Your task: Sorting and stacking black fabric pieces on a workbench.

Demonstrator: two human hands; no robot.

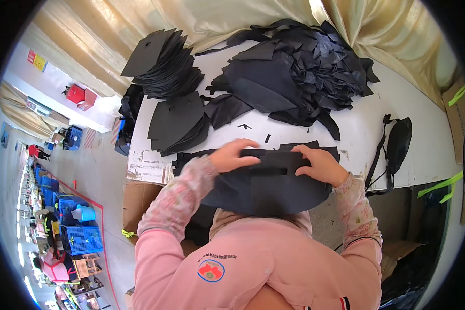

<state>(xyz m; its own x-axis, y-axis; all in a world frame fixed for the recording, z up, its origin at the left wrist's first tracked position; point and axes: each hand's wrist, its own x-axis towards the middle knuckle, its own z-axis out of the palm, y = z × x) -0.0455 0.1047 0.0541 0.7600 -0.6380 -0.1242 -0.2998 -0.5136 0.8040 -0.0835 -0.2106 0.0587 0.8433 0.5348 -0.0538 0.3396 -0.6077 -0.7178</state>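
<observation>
A black panel [266, 188] with a small slot lies over dark fabric [225, 186] at the table's front edge, sagging toward my lap. My right hand [321, 164] grips the panel's upper right part, thumb on its face and index finger bent at the top edge. At the upper left of the panel, my left hand [236, 155] has its thumb and fingers apart; it is slightly blurred, and I see nothing held in it. Behind both hands runs a row of dark fabric edges.
A tall stack of slotted black panels [165, 64] and a lower stack [178, 124] stand at left. A heap of black fabric pieces [315, 67] covers the table's back. A black strapped pouch [399, 144] lies right. Blue crates [82, 238] stand on the floor at left.
</observation>
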